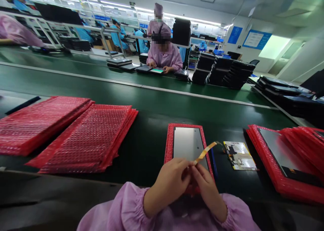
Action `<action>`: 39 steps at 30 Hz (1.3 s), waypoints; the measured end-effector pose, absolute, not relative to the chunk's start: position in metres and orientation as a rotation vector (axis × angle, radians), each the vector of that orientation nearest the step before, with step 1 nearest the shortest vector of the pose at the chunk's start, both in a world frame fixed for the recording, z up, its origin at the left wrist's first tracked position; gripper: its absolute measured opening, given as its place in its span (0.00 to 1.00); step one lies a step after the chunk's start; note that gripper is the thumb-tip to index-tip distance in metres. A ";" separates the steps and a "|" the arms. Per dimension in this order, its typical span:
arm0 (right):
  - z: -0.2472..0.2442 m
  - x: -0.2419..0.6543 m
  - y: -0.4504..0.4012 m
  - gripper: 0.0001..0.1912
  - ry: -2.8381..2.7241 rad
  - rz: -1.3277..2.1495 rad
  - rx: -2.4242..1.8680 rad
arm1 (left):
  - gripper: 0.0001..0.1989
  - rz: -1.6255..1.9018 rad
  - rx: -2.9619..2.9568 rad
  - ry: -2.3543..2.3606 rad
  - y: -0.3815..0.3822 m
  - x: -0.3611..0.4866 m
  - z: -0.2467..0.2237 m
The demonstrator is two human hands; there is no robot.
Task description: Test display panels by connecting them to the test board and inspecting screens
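My left hand (170, 178) and my right hand (206, 187) meet over the near end of a flat display panel (187, 143). Both have their fingers pinched on the lower end of an orange-yellow flex strip (206, 152), which points up and to the right. Under the panel lies a red bubble-wrap sheet (169, 139). A blue pen-like tool (214, 163) rests just right of the panel. Farther right is a silver and white component with yellow edges (240, 155), lying flat on the dark table.
Red bubble-wrap stacks (86, 139) lie at the left. More red wrap with a panel (275, 153) is at the right. Beyond a metal rail (141, 86), a person in pink (164, 55) works beside black stacks (202, 67).
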State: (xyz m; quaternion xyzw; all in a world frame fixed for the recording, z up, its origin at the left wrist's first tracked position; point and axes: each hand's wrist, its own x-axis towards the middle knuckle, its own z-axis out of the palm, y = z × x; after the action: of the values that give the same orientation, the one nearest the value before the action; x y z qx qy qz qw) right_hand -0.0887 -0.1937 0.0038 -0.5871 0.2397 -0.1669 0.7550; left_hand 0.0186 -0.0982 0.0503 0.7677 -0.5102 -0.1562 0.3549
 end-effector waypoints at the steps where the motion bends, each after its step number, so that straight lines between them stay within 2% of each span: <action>1: 0.004 -0.090 -0.195 0.26 0.550 -0.375 -1.270 | 0.11 -0.439 1.923 -1.311 -0.096 0.017 0.049; 6: 0.006 -0.096 -0.208 0.23 0.573 -0.458 -1.405 | 0.10 -0.591 1.846 -0.995 -0.088 0.025 0.036; 10: 0.006 -0.095 -0.211 0.21 0.503 -0.432 -1.484 | 0.11 -0.905 1.680 -0.962 -0.090 0.028 0.024; 12: 0.003 -0.094 -0.209 0.20 0.484 -0.413 -1.500 | 0.11 -0.940 1.615 -0.936 -0.092 0.025 0.019; 16: -0.003 -0.094 -0.207 0.18 0.571 -0.490 -1.582 | 0.12 -0.845 1.648 -0.893 -0.091 0.020 0.016; 19: -0.007 -0.092 -0.212 0.16 0.625 -0.570 -1.673 | 0.08 -0.575 1.804 -1.031 -0.083 0.023 0.011; 22: -0.010 -0.089 -0.219 0.14 0.639 -0.564 -1.738 | 0.14 -0.275 1.926 -1.237 -0.074 0.029 -0.002; 29: -0.015 -0.082 -0.225 0.12 0.580 -0.446 -1.844 | 0.23 -0.357 1.948 -1.458 -0.065 0.033 -0.018; 34: -0.012 -0.081 -0.232 0.07 0.470 -0.346 -1.929 | 0.17 -0.319 1.900 -1.492 -0.064 0.033 -0.021; 39: -0.012 -0.079 -0.237 0.06 0.415 -0.272 -2.010 | 0.15 -0.226 1.860 -1.526 -0.061 0.032 -0.028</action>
State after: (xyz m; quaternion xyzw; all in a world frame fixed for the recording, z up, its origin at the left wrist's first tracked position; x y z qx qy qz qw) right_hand -0.0788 -0.2373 -0.0119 -0.8347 0.1725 -0.1131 0.5106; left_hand 0.0320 -0.0610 -0.0279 0.7197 -0.5906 -0.0874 0.3545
